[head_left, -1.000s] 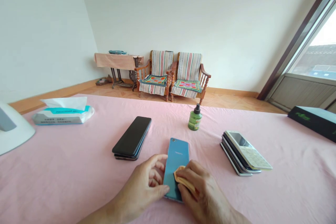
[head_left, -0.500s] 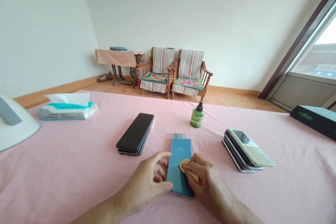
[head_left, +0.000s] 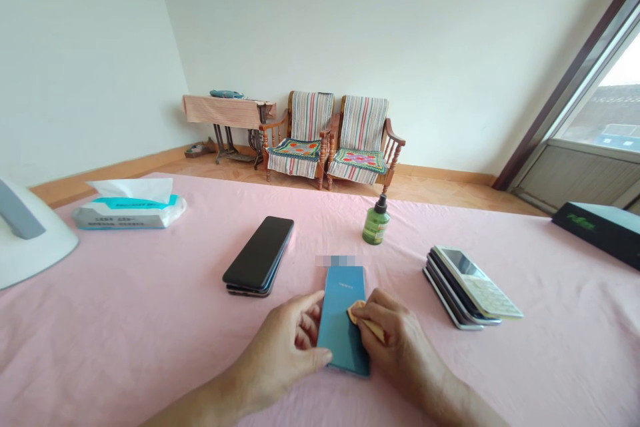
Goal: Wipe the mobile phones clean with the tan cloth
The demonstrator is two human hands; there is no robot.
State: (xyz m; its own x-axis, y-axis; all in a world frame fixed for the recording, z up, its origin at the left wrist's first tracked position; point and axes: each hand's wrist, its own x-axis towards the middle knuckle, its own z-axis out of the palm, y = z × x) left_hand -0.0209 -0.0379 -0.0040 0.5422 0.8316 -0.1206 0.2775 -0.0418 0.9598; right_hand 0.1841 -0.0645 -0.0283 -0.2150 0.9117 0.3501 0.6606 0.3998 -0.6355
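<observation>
A blue phone (head_left: 343, 333) lies back side up on the pink cloth, its top edge blurred out. My left hand (head_left: 285, 347) grips its left edge, thumb on the lower left corner and fingers curled along the side. In my right hand (head_left: 400, 340) is a folded yellow-orange cloth (head_left: 357, 312), pinched by the fingers and pressed on the right part of the phone's back. To the left sits a stack of phones with a black one (head_left: 260, 251) on top. Another stack, topped by a white phone with a keypad (head_left: 477, 280), is at the right.
Behind the blue phone stands a green spray bottle (head_left: 376, 221). A tissue pack (head_left: 130, 207) and a white rounded object (head_left: 30, 240) are at the left, a black box (head_left: 600, 230) at the far right. Two wooden chairs (head_left: 360, 147) stand beyond the table.
My right hand has shifted slightly right with the cloth, toward the phone's right edge. My left hand holds nearly the same place on the phone.
</observation>
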